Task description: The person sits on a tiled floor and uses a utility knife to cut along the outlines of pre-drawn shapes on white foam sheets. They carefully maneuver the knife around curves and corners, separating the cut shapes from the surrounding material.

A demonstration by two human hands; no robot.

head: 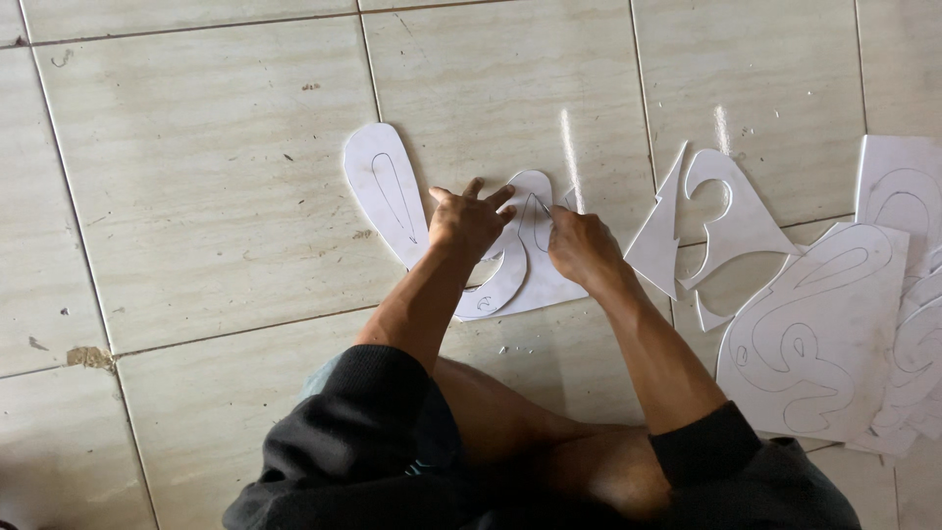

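White card sheet (pixel 525 280) with pencilled curved outlines lies flat on the tiled floor (pixel 196 196), just beyond the person's folded legs. The left hand (pixel 469 221) presses down on it, fingers spread wide. The right hand (pixel 581 245) is closed around a thin tool at the sheet's right part; what kind, I cannot tell. The sheet looks light, thin and fairly stiff, likely to slide on tile, so best pinned flat near the line. Farther left lies a long cut-out (pixel 385 191); at right, a pile of card pieces (pixel 814 324).
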